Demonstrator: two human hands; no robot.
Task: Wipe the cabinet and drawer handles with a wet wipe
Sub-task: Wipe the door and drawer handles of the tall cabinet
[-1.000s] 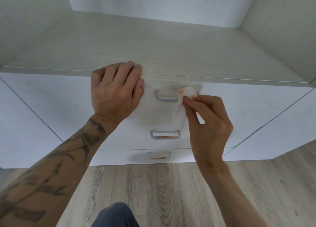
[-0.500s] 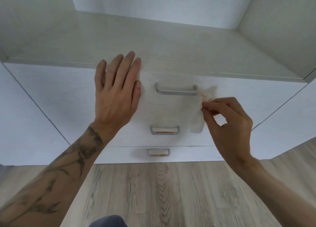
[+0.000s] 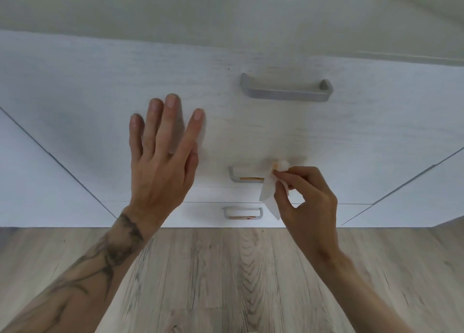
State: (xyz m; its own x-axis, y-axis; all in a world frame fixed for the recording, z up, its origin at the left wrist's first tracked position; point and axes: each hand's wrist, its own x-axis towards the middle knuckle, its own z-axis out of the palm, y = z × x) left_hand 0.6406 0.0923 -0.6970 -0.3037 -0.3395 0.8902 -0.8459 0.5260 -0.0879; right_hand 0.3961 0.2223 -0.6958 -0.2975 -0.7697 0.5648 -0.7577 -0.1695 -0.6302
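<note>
Right of centre, right hand point(image 3: 310, 202): grip pinched tight on a white wet wipe point(image 3: 270, 190), thumb and fingertips bunching its top against the right end of the middle drawer handle point(image 3: 247, 175). Wipe's loose tail hangs down over the drawer front. Orange-brown smear on the wipe at the contact spot; similar residue along the middle handle's inner edge and on the bottom drawer handle point(image 3: 243, 212). Top drawer handle point(image 3: 286, 88), upper centre, looks clean. Left hand point(image 3: 163, 157), left of centre, grip wide, fingers spread, holding nothing, over the white drawer front point(image 3: 100, 101); contact unclear. Tattooed forearm lower left. Wood-grain floor point(image 3: 226, 282) fills the bottom of the frame.
</note>
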